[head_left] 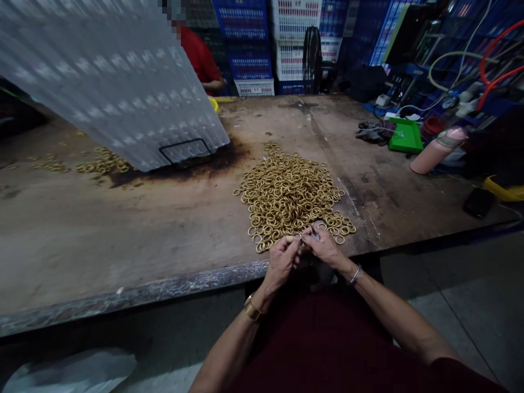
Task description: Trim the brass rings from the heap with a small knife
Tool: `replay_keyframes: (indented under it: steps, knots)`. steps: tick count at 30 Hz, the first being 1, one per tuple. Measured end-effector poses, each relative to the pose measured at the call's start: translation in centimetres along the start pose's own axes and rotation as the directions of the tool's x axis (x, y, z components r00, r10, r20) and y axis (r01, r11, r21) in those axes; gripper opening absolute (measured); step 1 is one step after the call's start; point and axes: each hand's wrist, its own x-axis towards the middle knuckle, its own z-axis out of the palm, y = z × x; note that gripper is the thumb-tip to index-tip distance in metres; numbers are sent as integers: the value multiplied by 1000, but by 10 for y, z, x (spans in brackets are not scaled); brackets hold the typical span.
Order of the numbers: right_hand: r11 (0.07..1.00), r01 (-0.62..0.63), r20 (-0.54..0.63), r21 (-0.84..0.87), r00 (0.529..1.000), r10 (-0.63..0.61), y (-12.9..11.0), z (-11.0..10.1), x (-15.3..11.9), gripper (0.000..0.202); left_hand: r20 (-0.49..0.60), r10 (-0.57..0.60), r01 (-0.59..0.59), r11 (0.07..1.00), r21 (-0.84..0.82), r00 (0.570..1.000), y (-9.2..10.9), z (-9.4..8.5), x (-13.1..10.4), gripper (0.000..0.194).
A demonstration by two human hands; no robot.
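Maroon shirt (323, 338) nearest, the left hand (282, 257) pinches narrow, the right hand (325, 248) holds something dark (314, 232) beside gold rings (286, 188) on the desk (143, 229).

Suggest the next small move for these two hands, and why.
Perhaps ease the left hand slightly away from the right hand: their fingertips are close together at the near edge of the ring pile, and whatever lies between them is too small to make out.

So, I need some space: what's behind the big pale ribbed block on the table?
Past the right edge of the block show a person in red, a bit of something yellow and, farther back, stacked crates. Whatever else is directly behind it is covered.
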Motion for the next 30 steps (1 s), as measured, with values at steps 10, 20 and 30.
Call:
replay_keyframes:
  steps: [10, 20, 30]
  knots:
    - [998, -60, 29, -5, 998, 60, -3, 3, -3, 28, 70, -24, 33, 990, -134, 997, -7, 1, -6, 39]
    - [1000, -30, 97, 5, 995, 29, -1, 2, -7, 29, 75, 7, -1, 996, -85, 997, -12, -2, -11, 35]
    - [967, 123, 5, -222, 992, -125, 16, 3, -13, 15, 46, 12, -9, 998, -64, 999, -14, -3, -13, 36]
